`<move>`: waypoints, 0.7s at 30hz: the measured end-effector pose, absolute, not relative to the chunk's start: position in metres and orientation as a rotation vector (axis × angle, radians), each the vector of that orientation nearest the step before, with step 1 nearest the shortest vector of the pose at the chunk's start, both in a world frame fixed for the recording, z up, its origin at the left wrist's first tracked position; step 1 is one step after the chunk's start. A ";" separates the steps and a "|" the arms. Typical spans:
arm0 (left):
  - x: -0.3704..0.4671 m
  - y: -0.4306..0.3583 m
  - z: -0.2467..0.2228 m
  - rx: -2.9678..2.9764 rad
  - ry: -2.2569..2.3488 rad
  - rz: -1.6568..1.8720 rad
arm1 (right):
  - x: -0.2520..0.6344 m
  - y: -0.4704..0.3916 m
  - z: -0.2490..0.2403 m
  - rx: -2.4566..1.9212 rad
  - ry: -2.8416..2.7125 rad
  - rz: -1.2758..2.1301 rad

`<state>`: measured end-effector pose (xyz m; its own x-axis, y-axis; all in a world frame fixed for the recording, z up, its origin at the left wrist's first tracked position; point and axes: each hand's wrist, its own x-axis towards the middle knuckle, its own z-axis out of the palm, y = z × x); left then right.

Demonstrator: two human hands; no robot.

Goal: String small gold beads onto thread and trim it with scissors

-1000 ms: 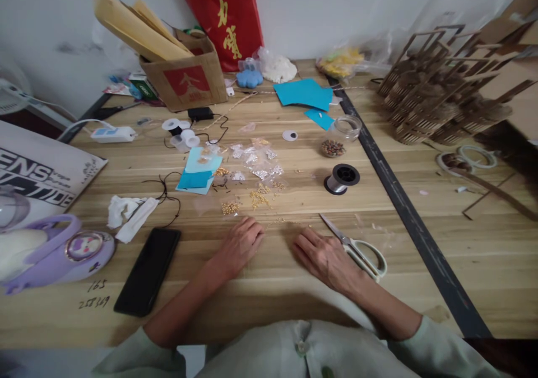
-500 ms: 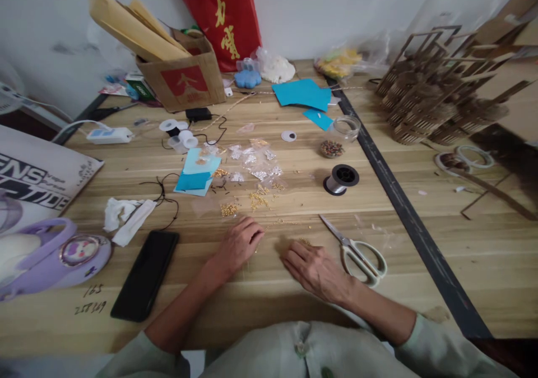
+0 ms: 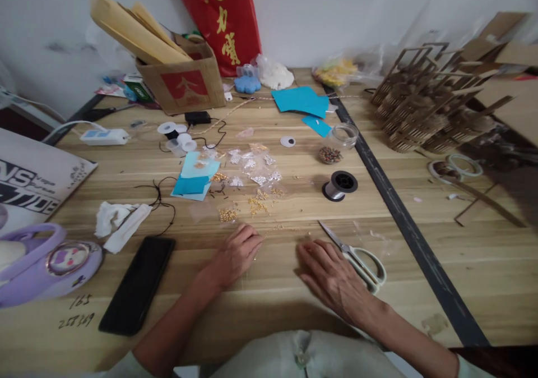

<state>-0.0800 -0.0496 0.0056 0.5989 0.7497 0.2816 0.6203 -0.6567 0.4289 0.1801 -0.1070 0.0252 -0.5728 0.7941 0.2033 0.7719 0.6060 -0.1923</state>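
My left hand [image 3: 239, 253] rests on the table with its fingers pinched together at one end of a thin gold beaded chain [image 3: 279, 228]. The chain curves away to the right across the wood, and a small gold bead shows just below the fingertips. To the right, my right hand [image 3: 330, 276] lies palm down with its fingers stretched over the tabletop; what is under the fingertips is hidden. Close beside it are scissors [image 3: 365, 263] with pale handles. Beyond my hands sit loose gold beads [image 3: 228, 215] and gold findings [image 3: 257, 205].
A wire spool [image 3: 340, 185] and a jar of mixed beads [image 3: 331, 153] stand at the right. Small bags of silver pieces [image 3: 252, 162] and blue paper [image 3: 191, 184] lie farther back. A phone [image 3: 138, 285] and a purple bottle [image 3: 54, 266] are at left, wooden baskets [image 3: 414, 109] at far right.
My right hand has moved right, toward the scissors, with its fingers spreading over the spot where gold beads showed before. My left hand has stayed at the chain's end. The view has shifted slightly.
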 end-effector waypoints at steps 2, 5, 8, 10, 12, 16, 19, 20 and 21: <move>-0.080 -0.050 0.006 2.562 1.110 0.633 | 0.180 -0.108 0.023 -1.299 -2.558 0.133; -0.078 -0.050 0.008 2.582 1.103 0.631 | 0.180 -0.106 0.021 -1.289 -2.540 0.127; -0.077 -0.051 0.010 2.588 1.105 0.628 | 0.180 -0.103 0.020 -1.264 -2.555 0.105; -0.077 -0.051 0.009 2.580 1.108 0.621 | 0.180 -0.102 0.021 -1.255 -2.577 0.088; -0.078 -0.051 0.008 2.570 1.116 0.618 | 0.180 -0.101 0.022 -1.248 -2.594 0.079; -0.079 -0.051 0.004 2.563 1.122 0.627 | 0.176 -0.096 0.028 -1.195 -2.587 0.069; -0.079 -0.050 0.004 2.555 1.120 0.636 | 0.172 -0.088 0.035 -1.150 -2.608 0.090; -0.079 -0.050 0.004 2.549 1.120 0.644 | 0.172 -0.085 0.038 -1.137 -2.627 0.110; -0.080 -0.049 0.005 2.540 1.121 0.652 | 0.171 -0.081 0.040 -1.122 -2.650 0.130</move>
